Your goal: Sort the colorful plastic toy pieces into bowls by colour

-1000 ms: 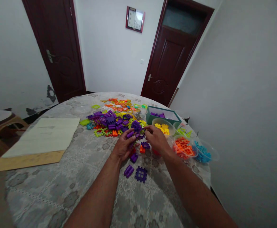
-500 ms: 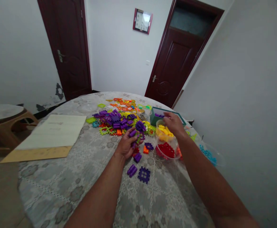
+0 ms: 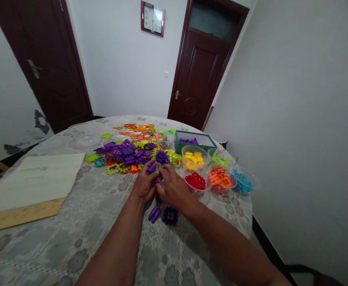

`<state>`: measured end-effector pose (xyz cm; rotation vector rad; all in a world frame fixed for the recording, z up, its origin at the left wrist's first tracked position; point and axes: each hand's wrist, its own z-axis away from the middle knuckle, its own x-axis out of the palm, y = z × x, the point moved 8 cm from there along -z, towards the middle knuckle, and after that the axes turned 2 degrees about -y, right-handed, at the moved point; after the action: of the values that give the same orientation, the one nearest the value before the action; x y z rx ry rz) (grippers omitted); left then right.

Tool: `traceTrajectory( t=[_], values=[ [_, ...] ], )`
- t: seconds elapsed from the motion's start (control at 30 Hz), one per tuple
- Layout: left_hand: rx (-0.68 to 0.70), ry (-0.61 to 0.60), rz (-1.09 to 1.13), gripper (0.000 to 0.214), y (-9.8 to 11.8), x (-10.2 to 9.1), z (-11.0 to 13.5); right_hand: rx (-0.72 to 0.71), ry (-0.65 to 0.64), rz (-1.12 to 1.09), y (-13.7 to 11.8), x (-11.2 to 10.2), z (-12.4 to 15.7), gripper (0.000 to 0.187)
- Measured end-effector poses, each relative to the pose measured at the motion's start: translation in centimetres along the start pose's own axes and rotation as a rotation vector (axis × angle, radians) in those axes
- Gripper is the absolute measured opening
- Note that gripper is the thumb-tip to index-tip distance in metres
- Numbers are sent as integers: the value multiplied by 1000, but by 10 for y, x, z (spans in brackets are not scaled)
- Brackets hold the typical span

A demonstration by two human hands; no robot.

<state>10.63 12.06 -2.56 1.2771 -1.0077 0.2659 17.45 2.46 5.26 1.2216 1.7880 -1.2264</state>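
My left hand (image 3: 142, 183) is closed around several purple plastic building pieces (image 3: 152, 167), with one ridged piece showing above its fingers. My right hand (image 3: 174, 190) meets it from the right, fingers bent in a pinch against the held pieces. What lies between its fingertips is mostly hidden. Just below the hands, a ridged purple piece (image 3: 154, 213) and a dark purple square piece (image 3: 170, 216) lie on the patterned tablecloth (image 3: 117, 234). Behind them spreads a mixed pile (image 3: 126, 153), mainly purple with green and orange.
A green box (image 3: 179, 147) holds purple pieces. Clear bowls hold yellow (image 3: 194, 158), red (image 3: 195, 181), orange (image 3: 221, 177) and blue pieces (image 3: 242, 182) on the right. Orange flat pieces (image 3: 138, 130) lie at the back. A pale sheet (image 3: 33, 178) rests at left.
My right hand has come back from the green box to my left hand. The view has swung right, bringing the orange and blue bowls out from behind my arm.
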Motion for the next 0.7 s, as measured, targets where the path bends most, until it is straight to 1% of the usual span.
traceTrajectory(
  t=[0.1,0.13,0.23,0.37,0.47,0.53,0.6,0.7],
  values=[
    [-10,11,-22,68,-1,-4,-2,48,-18,36,5,-5,0,29],
    [-12,19,-33,66,0,-5,-2,65,-34,47,7,-5,0,25],
    [-22,32,-50,61,1,-6,-2,90,-52,48,14,-6,1,27],
    [-28,47,-39,56,2,-5,-2,53,35,-32,20,-15,6,28],
    [-31,57,-50,57,3,-7,-2,39,122,-102,26,-36,15,25],
    [-35,72,-46,59,3,-9,-2,51,148,-136,38,-55,18,23],
    [-35,89,-41,61,2,-12,-2,68,161,-145,57,-77,11,22],
    [-40,98,-54,61,-1,-14,-3,146,201,-121,103,-110,-19,22]
  ],
)
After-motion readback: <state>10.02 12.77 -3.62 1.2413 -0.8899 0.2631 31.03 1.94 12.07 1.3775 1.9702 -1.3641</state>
